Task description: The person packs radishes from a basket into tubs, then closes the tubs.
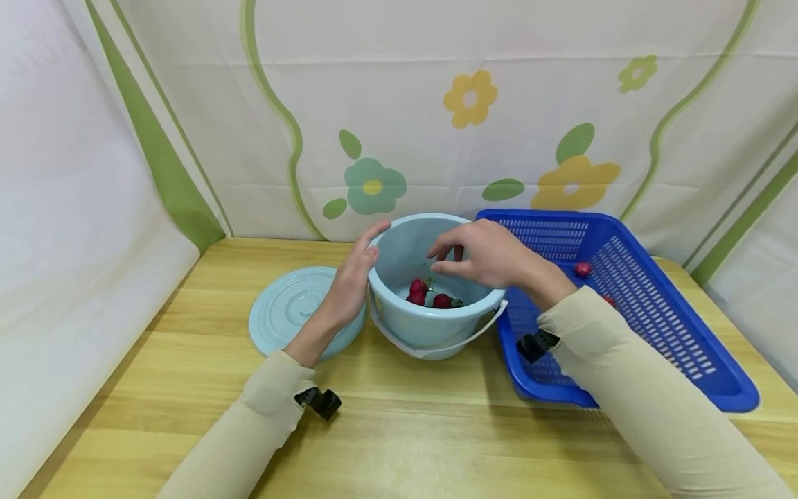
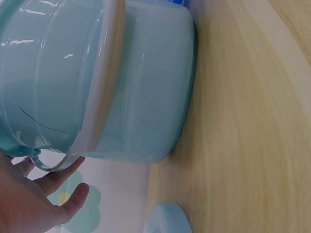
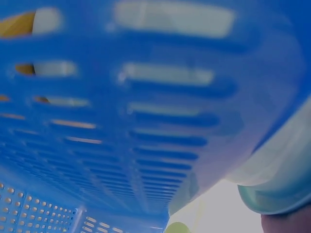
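Left hand (image 1: 351, 284) flat against bucket (image 1: 408, 324)

A bucket (image 1: 430, 305) stood on the table (image 1: 399, 430) near its middle, with radishes (image 1: 427, 294) lying in its bottom. Its lid (image 1: 288, 312) lay flat on the table just to its left. A basket (image 1: 648, 312) sat just to the right of the bucket, reaching toward the table's right edge, with one radish (image 1: 582, 269) in it. The left hand (image 1: 352, 284) rested against the bucket's left rim, between bucket and lid. The right hand (image 1: 489, 256) hovered over the bucket's mouth, its forearm crossing above the basket's near corner. A curtain (image 1: 436, 104) hung behind everything.
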